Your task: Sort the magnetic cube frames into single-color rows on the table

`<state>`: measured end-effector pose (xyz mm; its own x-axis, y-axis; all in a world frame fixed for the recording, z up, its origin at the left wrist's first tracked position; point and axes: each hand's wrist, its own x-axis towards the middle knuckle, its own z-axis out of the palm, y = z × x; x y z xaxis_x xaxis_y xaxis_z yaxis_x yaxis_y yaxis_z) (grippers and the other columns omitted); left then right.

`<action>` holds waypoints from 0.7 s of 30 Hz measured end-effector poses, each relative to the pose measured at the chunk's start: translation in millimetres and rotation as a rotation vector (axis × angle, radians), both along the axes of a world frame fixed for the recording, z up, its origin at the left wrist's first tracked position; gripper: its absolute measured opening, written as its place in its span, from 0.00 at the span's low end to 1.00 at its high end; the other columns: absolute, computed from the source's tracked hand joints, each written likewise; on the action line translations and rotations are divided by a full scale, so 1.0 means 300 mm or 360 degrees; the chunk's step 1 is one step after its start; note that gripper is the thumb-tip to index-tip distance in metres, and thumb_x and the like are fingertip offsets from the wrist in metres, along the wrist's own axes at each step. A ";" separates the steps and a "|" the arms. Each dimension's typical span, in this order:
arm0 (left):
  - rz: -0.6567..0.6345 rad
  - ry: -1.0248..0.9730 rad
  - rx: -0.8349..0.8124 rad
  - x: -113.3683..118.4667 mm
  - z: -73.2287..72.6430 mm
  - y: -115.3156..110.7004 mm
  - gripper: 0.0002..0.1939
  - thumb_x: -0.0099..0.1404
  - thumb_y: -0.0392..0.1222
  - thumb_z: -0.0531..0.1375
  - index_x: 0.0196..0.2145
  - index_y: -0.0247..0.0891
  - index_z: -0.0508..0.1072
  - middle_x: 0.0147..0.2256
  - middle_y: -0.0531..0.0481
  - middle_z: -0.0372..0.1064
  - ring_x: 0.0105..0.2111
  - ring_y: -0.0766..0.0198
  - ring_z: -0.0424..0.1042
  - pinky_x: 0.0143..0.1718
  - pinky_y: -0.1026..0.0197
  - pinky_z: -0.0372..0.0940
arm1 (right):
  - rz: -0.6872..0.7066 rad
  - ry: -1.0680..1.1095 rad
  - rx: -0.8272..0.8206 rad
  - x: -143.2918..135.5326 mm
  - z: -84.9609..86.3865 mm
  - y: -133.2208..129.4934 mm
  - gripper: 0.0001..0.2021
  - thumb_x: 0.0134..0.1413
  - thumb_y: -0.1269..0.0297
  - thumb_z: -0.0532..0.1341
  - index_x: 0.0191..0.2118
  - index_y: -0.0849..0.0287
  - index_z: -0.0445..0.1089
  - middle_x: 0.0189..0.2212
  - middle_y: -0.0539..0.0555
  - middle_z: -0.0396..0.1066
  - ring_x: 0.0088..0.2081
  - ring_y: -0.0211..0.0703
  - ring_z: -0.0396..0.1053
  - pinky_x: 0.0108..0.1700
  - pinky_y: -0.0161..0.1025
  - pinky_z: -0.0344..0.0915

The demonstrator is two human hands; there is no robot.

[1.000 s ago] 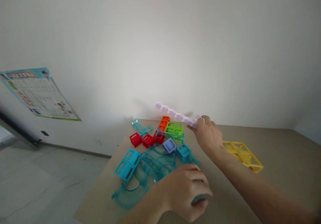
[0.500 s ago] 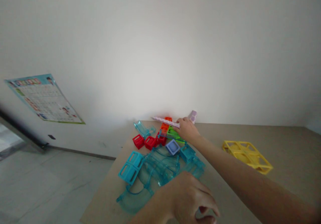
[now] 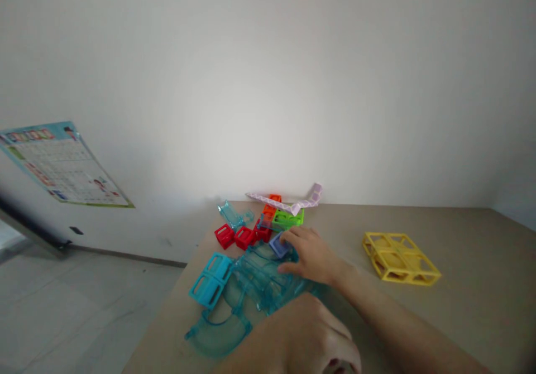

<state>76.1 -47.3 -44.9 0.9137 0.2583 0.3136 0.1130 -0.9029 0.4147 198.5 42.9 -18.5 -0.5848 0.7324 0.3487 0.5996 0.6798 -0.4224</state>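
Observation:
My right hand reaches over the pile with thumb and fingers apart. Its fingertips are at the edge of a small periwinkle square block, and I cannot tell if they touch it. Under that hand lie translucent teal track pieces. My left hand is curled closed in the near foreground, above the table. Whatever its fingers may hold is hidden. A lilac patterned strip, bent up at its right end, lies across an orange block and a green block.
Several red blocks sit left of the periwinkle one. A bright blue frame block and a curved teal track lie near the table's left edge. A yellow lattice frame rests to the right. The wall stands behind.
My right hand has left the lilac strip and come back toward me to the periwinkle block. The strip now lies released. My left hand remains curled in the foreground. The view has shifted slightly.

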 end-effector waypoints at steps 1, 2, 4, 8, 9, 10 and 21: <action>0.0006 0.0005 -0.0007 -0.002 -0.001 0.002 0.11 0.58 0.35 0.56 0.37 0.35 0.76 0.28 0.53 0.72 0.26 0.68 0.69 0.28 0.65 0.61 | -0.0023 0.0024 -0.0010 -0.013 -0.006 -0.004 0.13 0.45 0.58 0.71 0.36 0.57 0.73 0.37 0.56 0.73 0.43 0.52 0.68 0.49 0.46 0.60; 0.0011 0.0012 -0.0015 -0.004 -0.003 0.004 0.11 0.58 0.35 0.56 0.37 0.35 0.76 0.27 0.53 0.72 0.26 0.69 0.69 0.28 0.66 0.61 | -0.0048 0.0057 -0.0026 -0.023 -0.012 -0.005 0.10 0.46 0.61 0.70 0.33 0.58 0.72 0.34 0.55 0.72 0.42 0.52 0.67 0.48 0.46 0.59; 0.0021 0.0039 -0.0019 -0.007 -0.006 0.007 0.10 0.58 0.35 0.57 0.37 0.36 0.76 0.27 0.53 0.71 0.26 0.68 0.69 0.28 0.66 0.61 | -0.0080 0.0145 -0.0082 -0.032 -0.021 0.002 0.06 0.48 0.66 0.67 0.27 0.58 0.69 0.30 0.53 0.71 0.38 0.48 0.67 0.44 0.43 0.59; 0.0035 -0.0055 -0.0045 -0.004 0.008 0.005 0.09 0.56 0.35 0.56 0.33 0.36 0.76 0.24 0.53 0.70 0.24 0.69 0.68 0.26 0.66 0.61 | -0.0191 0.0426 -0.0269 -0.020 -0.020 0.031 0.08 0.48 0.67 0.63 0.22 0.58 0.65 0.23 0.49 0.67 0.29 0.39 0.64 0.33 0.36 0.58; 0.0086 -0.0184 -0.0051 -0.004 0.019 0.004 0.08 0.55 0.34 0.56 0.31 0.36 0.75 0.23 0.53 0.70 0.22 0.69 0.67 0.24 0.67 0.60 | -0.0235 0.0514 -0.0327 -0.013 -0.016 0.039 0.09 0.48 0.66 0.62 0.22 0.58 0.64 0.22 0.48 0.66 0.26 0.39 0.63 0.31 0.36 0.57; 0.0177 -0.0364 -0.0056 -0.006 0.034 0.004 0.08 0.54 0.33 0.56 0.29 0.36 0.75 0.21 0.53 0.69 0.20 0.70 0.65 0.23 0.67 0.59 | -0.0272 0.0607 -0.0389 -0.005 -0.010 0.047 0.10 0.49 0.64 0.62 0.22 0.58 0.63 0.20 0.47 0.65 0.25 0.38 0.63 0.29 0.35 0.57; 0.2100 -0.1950 -0.0368 -0.213 0.116 0.166 0.07 0.62 0.39 0.56 0.35 0.38 0.73 0.21 0.57 0.62 0.21 0.68 0.62 0.23 0.67 0.58 | -0.0293 0.1333 -0.0732 0.106 0.118 0.097 0.15 0.56 0.51 0.52 0.33 0.59 0.63 0.28 0.55 0.72 0.27 0.41 0.71 0.34 0.40 0.71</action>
<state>12.1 2.5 -10.0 -0.5986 0.6735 0.4336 0.1959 -0.4018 0.8945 230.3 71.8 17.0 -0.1404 0.9564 0.2563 0.0644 0.2671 -0.9615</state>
